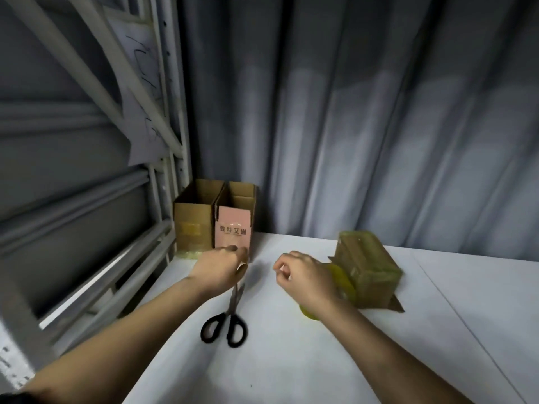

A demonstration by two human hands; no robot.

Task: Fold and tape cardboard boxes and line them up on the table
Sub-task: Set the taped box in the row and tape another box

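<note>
**Boxes at the back corner, both hands curled over the bench**

Boxes stand side by side at the far left corner of the white bench (320, 360), touching each other and backed against the grey curtain (364, 126). The plain brown box (192, 225) is on the left, open at the top, with a strip of tape across its lower front. The box with the pink label (234, 225) is just to its right, also open at the top.

The left hand (218, 269) hovers right in front of the pink-labelled box, fingers curled in; whether it pinches anything I cannot tell, since the frame is blurred there. The right hand (303, 278) is a little apart to the right, fingers also curled, thumb and forefinger close together, with nothing clearly held.

Black-handled scissors (229, 319) lie on the bench between the forearms, blades pointing toward the left hand. A roll of yellowish tape (344, 284) sits partly hidden behind the right wrist. Just beyond it lies a third box (367, 269), closed and wrapped in tape, tilted on the bench. A white metal frame (163, 199) rises at the left edge.
</note>
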